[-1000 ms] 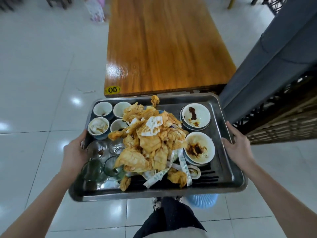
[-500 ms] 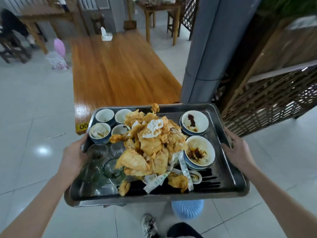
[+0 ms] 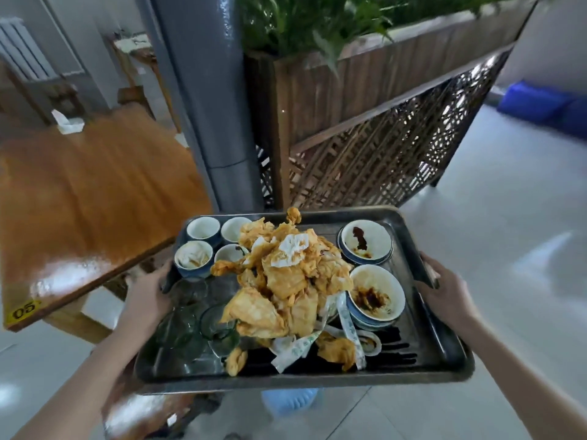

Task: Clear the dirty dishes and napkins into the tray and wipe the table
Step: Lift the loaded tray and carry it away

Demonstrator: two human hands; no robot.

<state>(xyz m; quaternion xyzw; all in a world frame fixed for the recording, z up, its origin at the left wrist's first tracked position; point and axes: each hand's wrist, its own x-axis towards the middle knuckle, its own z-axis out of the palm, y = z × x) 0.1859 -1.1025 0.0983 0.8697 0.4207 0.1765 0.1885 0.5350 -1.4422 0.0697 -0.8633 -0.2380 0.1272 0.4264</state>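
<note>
1. Pale floor tiles (image 3: 495, 249) run past a grey pillar (image 3: 206, 90) and a lattice screen (image 3: 365, 160); the wooden table (image 3: 95, 192) lies to your left, glossy at its near edge.
2. You hold the tray (image 3: 301, 381) in the air, off the table's corner. Your left hand (image 3: 149, 296) clamps its left rim and your right hand (image 3: 444, 296) its right rim, probably to keep the load level.
3. Napkins (image 3: 286, 281) are heaped in the middle, with cups (image 3: 203, 230) far left, glasses (image 3: 190, 325) near left and bowls (image 3: 376, 293) on the right. That likely spreads the weight.
4. A yellow sticker (image 3: 23, 309) on the table corner reads "05". You can read no other writing.
</note>
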